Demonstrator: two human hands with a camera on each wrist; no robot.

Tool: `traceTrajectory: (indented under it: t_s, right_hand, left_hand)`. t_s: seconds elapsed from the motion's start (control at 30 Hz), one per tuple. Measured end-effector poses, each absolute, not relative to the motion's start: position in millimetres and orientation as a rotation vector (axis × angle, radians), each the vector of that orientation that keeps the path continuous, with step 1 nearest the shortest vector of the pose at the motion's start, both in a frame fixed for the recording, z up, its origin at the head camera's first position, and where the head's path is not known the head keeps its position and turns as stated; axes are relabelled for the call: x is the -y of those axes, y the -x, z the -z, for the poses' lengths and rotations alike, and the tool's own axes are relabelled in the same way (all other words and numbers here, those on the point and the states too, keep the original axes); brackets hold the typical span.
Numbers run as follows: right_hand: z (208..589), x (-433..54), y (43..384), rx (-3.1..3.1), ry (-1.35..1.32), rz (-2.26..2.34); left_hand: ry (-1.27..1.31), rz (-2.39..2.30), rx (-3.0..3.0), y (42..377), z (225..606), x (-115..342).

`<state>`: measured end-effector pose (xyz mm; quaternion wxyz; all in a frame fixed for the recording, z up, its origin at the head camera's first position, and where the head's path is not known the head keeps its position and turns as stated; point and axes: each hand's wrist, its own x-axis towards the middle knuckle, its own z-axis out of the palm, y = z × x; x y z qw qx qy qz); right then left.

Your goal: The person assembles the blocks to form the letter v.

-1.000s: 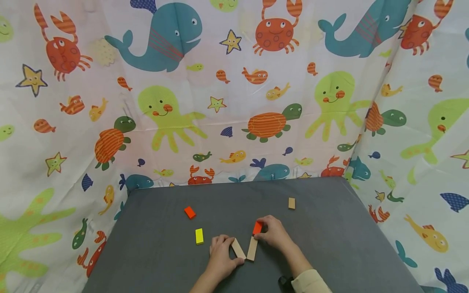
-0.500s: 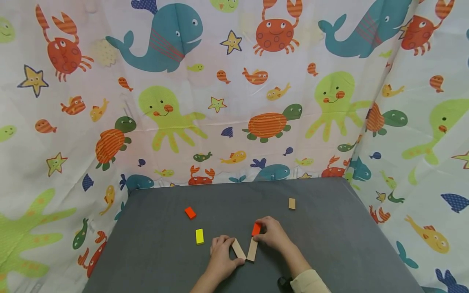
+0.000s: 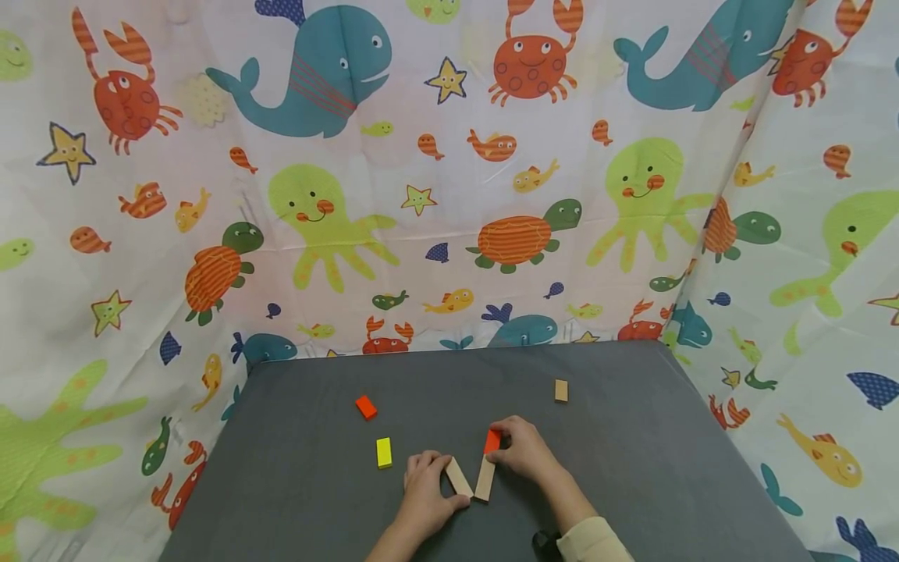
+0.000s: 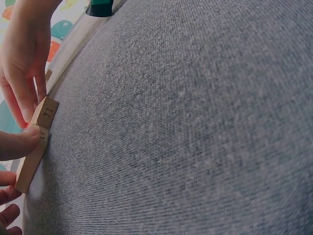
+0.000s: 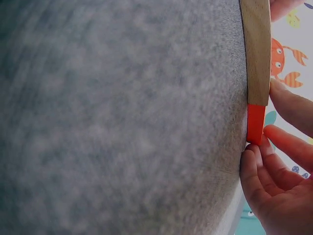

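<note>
Two plain wooden blocks stand in a V on the grey cloth, their near ends close together. My left hand (image 3: 425, 498) holds the left wooden block (image 3: 459, 477) between thumb and fingers at its two ends. With thumb and fingertips, my right hand (image 3: 527, 451) grips an orange block (image 3: 493, 442) against the far end of the right wooden block (image 3: 485, 480). From the right wrist view, that orange block (image 5: 255, 123) meets the end of the wooden block (image 5: 257, 54), and the thumb lies along the wood. Dark marks show on the wooden blocks (image 4: 47, 111) in the left wrist view.
A yellow block (image 3: 383, 453) and another orange block (image 3: 366, 407) lie left of the hands. Farther back on the right is a small wooden block (image 3: 561, 391). A sea-animal patterned curtain (image 3: 449, 172) hangs behind the grey table (image 3: 302, 468).
The orange block in my right hand has shifted slightly nearer and to the left, along with the fingers. My left hand and the loose blocks have stayed in place.
</note>
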<state>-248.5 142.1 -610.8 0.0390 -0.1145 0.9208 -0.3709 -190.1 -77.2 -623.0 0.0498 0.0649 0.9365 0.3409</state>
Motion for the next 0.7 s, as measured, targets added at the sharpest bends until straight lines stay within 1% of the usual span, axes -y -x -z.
traceTrajectory:
  t_s: [0.7]
  right_hand:
    - [611.3,-145.5,250.6,-2.842,0.378,1.13]
  left_hand:
    - [-0.212,-1.046,-2.847,189.5,621.3,78.0]
